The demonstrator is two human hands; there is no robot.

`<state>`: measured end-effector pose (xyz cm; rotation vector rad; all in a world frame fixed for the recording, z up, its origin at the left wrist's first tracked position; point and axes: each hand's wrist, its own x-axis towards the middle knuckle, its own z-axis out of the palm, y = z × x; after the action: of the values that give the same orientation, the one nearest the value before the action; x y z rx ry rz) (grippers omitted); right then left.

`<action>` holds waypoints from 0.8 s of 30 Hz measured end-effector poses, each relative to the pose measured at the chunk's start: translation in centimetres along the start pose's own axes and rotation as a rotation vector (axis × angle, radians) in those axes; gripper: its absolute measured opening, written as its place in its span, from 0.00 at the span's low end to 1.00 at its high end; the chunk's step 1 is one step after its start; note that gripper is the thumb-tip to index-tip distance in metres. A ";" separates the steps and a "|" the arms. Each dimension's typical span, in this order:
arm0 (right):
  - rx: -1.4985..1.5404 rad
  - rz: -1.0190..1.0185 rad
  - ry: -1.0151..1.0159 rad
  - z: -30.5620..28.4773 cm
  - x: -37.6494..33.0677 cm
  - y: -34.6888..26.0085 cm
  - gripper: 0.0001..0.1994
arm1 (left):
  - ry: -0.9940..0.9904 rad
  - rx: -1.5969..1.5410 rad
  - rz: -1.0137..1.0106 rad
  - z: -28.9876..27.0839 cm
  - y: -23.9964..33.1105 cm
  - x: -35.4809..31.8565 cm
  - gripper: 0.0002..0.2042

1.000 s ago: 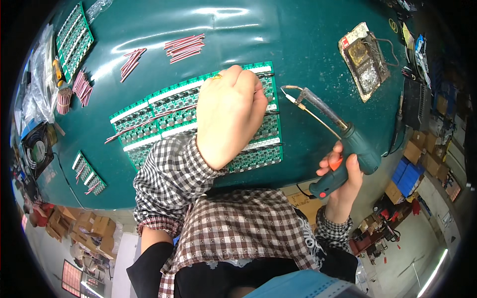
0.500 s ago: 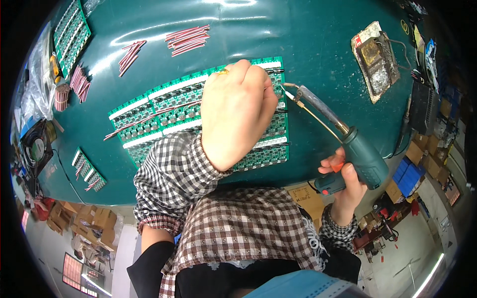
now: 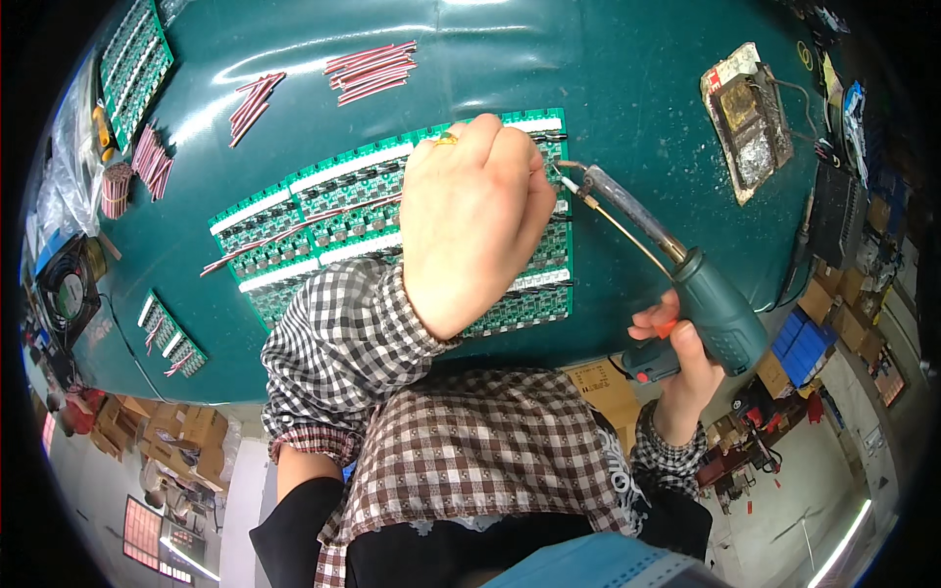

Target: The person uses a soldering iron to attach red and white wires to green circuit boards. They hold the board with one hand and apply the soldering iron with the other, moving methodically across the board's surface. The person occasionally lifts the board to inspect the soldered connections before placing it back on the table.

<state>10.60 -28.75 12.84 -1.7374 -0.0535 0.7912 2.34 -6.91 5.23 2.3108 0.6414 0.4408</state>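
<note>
Several green circuit boards [image 3: 343, 231] lie joined in a panel on the table in front of me. My left hand [image 3: 475, 206] is closed over the right part of the panel, thumb and fingers pinched near its right edge. Thin red and white wires [image 3: 284, 238] run leftward from under this hand across the boards; the pinched ends are hidden. My right hand [image 3: 683, 348] grips a dark green gun-shaped soldering iron [image 3: 720, 312] by its handle, a finger at the orange-red trigger. Its bent tip and the thin feed tube point at the left fingertips, at the panel's right edge.
Loose piles of red and white wires [image 3: 371, 73] lie beyond the boards. At far left are another board panel [image 3: 135, 73] and a wire bundle [image 3: 116, 190]; a small board strip [image 3: 173, 333] lies nearer. A soldering iron stand [image 3: 747, 122] sits at right. A fan [image 3: 74, 291] stands left.
The soldering iron's tip has come slightly left, from just off the panel's edge to over it, closer to my left fingertips. Both hands keep their grip; the view has shifted a little.
</note>
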 end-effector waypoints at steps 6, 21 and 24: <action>-0.018 0.002 0.006 0.2 0.0 -0.1 0.20 | 0.000 0.013 -0.003 0.0 0.0 0.0 0.07; -0.026 -0.002 -0.001 0.4 0.1 -0.2 0.19 | -0.011 0.005 -0.013 0.1 -0.1 0.0 0.07; -0.025 -0.007 -0.010 0.4 0.1 -0.2 0.18 | -0.005 0.010 -0.014 0.1 -0.1 -0.1 0.07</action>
<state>10.52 -28.28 12.93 -1.7557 -0.0760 0.7973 2.27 -6.92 5.09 2.3149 0.6586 0.4266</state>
